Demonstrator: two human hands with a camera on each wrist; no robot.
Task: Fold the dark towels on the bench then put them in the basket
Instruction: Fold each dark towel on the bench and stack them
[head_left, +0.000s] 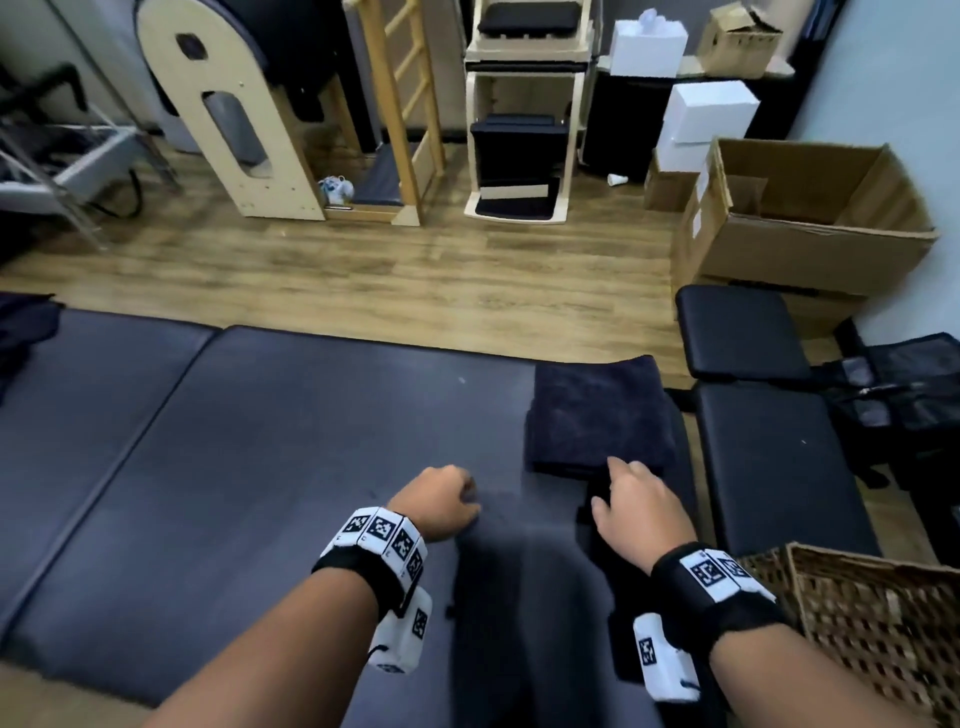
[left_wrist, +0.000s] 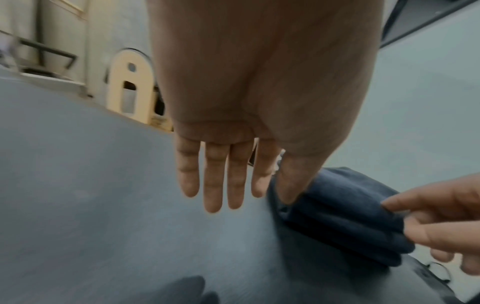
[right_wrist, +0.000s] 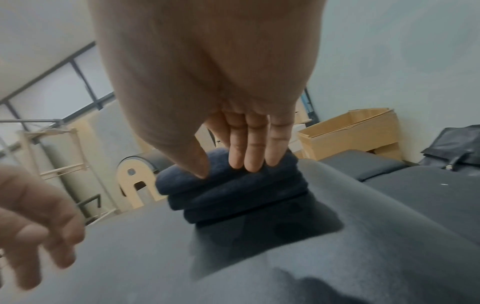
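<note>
A dark navy towel (head_left: 597, 410), folded into a thick stack, lies on the right end of the padded dark bench (head_left: 260, 441). My right hand (head_left: 610, 483) reaches its near edge. In the right wrist view its straight fingers (right_wrist: 249, 156) rest on top of the folded towel (right_wrist: 233, 193), with the thumb against the front fold. My left hand (head_left: 467, 493) hovers over bare bench to the left of the towel, holding nothing. Its fingers (left_wrist: 213, 181) are straight in the left wrist view, where the towel (left_wrist: 337, 218) sits to the right. The wicker basket (head_left: 857, 623) stands at the lower right, beside the bench.
A heap of dark cloth (head_left: 21, 332) lies at the bench's far left end. A second black padded bench (head_left: 769, 457) adjoins on the right, with a black bag (head_left: 909, 395) and cardboard boxes (head_left: 810, 228) beyond. Wooden exercise frames (head_left: 234, 119) stand across the floor.
</note>
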